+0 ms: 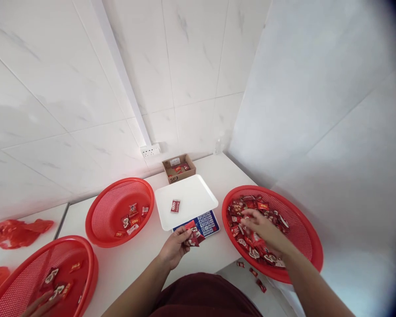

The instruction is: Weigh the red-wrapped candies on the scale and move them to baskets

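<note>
My left hand (176,247) is closed round a few red wrapped candies (194,235), just in front of the scale's keypad. My right hand (259,226) reaches into a red plastic basket (312,237) on the right, its fingers apart over a heap of wrapped candies (251,204). Part of that hand's underside is hidden. Between the hands stands a scale with a blue keypad (206,223) and a white tray (194,193). One dark red wrapped candy (175,206) lies on the tray.
Another red basket (97,213) with several candies stands left of the scale. At lower left, another person's hand (42,306) is in a third basket (89,255). A small cardboard box (181,176) sits behind the tray. Red plastic bags (20,233) lie far left. Several candies (260,285) lie below the table edge.
</note>
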A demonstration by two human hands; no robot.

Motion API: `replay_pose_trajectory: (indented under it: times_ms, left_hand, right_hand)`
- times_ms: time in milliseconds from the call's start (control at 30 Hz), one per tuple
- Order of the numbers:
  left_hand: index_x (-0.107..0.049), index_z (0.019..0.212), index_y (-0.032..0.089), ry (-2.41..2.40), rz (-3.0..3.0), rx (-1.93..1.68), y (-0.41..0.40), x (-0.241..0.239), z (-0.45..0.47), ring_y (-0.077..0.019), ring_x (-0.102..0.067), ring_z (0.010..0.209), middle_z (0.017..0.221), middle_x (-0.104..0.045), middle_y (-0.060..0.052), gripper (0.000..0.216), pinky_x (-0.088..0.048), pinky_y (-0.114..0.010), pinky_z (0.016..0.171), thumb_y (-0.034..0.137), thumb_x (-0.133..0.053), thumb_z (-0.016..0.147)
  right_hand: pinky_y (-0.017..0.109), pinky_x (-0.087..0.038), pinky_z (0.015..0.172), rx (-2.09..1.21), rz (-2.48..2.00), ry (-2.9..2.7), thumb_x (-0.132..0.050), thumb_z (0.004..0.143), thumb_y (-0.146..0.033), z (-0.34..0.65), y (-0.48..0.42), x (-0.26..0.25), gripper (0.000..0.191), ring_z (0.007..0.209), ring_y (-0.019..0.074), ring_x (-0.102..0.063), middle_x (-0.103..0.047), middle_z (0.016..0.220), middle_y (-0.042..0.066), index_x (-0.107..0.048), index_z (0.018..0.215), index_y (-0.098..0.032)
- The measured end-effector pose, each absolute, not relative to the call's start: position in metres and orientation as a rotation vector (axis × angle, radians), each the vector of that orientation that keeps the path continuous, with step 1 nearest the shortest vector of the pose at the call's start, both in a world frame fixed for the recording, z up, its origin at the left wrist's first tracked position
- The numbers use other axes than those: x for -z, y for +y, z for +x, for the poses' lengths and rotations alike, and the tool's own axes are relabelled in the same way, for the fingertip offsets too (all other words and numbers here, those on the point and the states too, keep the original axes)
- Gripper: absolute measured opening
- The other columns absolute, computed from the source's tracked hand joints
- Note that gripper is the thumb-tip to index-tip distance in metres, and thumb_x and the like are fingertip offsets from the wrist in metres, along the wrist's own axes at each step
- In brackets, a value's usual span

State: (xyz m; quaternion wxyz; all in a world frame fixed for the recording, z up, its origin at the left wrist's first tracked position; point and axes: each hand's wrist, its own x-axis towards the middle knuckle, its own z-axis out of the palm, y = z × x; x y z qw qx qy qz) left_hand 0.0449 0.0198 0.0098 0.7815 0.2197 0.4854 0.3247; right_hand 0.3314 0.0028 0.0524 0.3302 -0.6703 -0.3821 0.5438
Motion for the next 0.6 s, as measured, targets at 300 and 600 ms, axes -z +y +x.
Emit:
replay_pose_trajectory:
  times_ms: [300,600]
  left_hand:
    - [-0.055,0.078,0.016,1.054,0.566,-0.66,0.019,-0.015,0.043,-0.0051,-0.049,0.053,0.068,-0.063,0.001,0.038,-0.027,-0.02,0.051,0.041,-0.079,0.061]
    - [-0.055,0.078,0.017,1.049,0.581,-0.661,0.014,-0.013,0.044,-0.006,-0.047,0.052,0.067,-0.064,0.001,0.037,-0.025,-0.021,0.053,0.04,-0.079,0.061]
  right_hand:
    - [0.025,-0.043,0.054,-1.666,-1.613,-1.78,-0.065,0.07,-0.034,0.339,0.003,-0.145,0.033,0.061,0.0136,-0.055,-0.062,0.074,0.0,-0.064,0.102,-0.027]
    - [0.024,-0.043,0.05,-1.557,-1.683,-1.839,-0.068,0.066,-0.032,0.335,0.005,-0.162,0.026,0.055,0.0134,-0.054,-0.062,0.066,0.0,-0.069,0.092,-0.025]
